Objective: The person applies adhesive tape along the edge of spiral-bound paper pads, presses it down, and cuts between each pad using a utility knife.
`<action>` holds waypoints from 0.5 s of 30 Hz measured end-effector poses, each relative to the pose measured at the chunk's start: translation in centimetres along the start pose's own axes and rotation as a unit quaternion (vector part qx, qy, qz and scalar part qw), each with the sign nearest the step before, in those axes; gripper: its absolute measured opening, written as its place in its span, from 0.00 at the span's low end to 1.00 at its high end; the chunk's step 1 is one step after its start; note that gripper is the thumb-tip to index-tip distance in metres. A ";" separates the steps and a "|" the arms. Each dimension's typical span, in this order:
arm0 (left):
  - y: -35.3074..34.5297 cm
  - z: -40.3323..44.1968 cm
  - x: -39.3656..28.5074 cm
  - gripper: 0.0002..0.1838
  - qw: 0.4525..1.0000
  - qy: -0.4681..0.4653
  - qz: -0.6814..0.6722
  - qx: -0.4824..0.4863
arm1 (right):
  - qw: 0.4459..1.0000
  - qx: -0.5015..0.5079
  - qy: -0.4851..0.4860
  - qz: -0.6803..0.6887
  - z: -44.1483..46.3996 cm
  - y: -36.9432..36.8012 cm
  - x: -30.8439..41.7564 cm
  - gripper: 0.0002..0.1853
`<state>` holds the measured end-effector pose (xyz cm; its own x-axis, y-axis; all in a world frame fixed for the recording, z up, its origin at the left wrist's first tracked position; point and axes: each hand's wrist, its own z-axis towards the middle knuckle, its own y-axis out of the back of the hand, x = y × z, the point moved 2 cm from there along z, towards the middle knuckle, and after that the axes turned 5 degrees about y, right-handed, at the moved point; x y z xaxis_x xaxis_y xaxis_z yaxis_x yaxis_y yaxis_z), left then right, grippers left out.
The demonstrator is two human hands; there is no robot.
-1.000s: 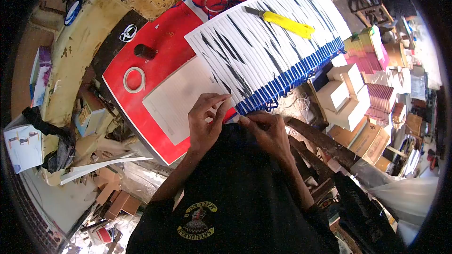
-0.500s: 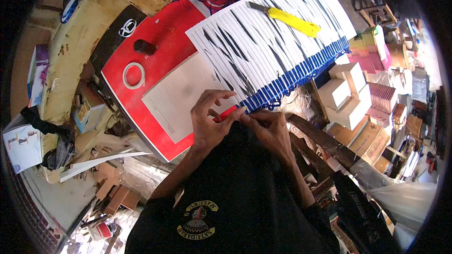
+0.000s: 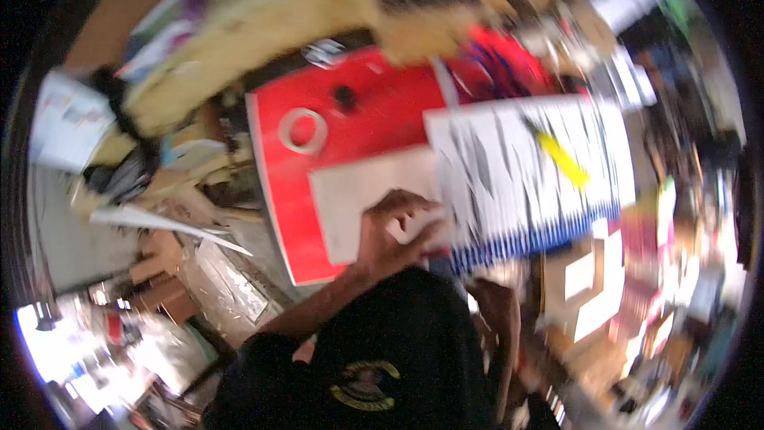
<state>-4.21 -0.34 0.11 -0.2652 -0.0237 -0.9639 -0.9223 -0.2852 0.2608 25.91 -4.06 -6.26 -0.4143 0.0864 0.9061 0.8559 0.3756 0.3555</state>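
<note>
A wide stack of overlapping white sheets (image 3: 509, 167) with dark streaks lies on the red board, its near edge lined with blue bands (image 3: 525, 240). My left hand (image 3: 394, 231) is at the stack's near left corner, thumb and index finger curved and apart, with nothing visible between them. My right hand (image 3: 495, 302) is below the blue edge, close to my body and apart from the stack. Motion smears its fingers, so any thing in them cannot be made out. A yellow-handled cutter knife (image 3: 563, 159) rests on the sheets.
On the red board (image 3: 278, 191) are a pale flat panel (image 3: 338, 191), a tape roll (image 3: 302, 130) and a small dark cylinder (image 3: 344, 98). Blue cords (image 3: 497, 68) lie at the back. Cartons (image 3: 577, 279) stand at the right; a yellowish bench (image 3: 255, 48) runs behind.
The view has turned and blurred, so the board appears lower and rotated. My right hand has drawn away from my left hand and the stack's corner, back toward my body.
</note>
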 end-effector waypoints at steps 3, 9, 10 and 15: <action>5.6 4.1 -2.5 0.17 0.958 -0.146 0.110 -0.223 | 0.981 -0.034 0.020 0.188 -1.4 2.0 -5.1 0.21; 26.5 11.4 -8.0 0.15 0.747 -0.276 0.300 -0.525 | 0.925 0.081 0.027 -0.370 1.7 3.3 -6.3 0.17; 30.6 12.8 -8.9 0.13 0.763 -0.294 0.308 -0.487 | 0.911 0.102 0.066 -0.395 2.0 3.2 -6.5 0.15; 43.3 18.7 -9.1 0.15 0.825 -0.190 0.290 -0.446 | 0.965 0.054 0.056 -0.252 3.2 2.1 -0.1 0.08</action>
<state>-46.96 5.47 21.20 -0.8152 -0.1504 -0.5593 -0.0798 -0.9273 0.3657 26.73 -0.37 -6.35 -0.7280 -0.2294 0.6461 0.5154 0.4382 0.7364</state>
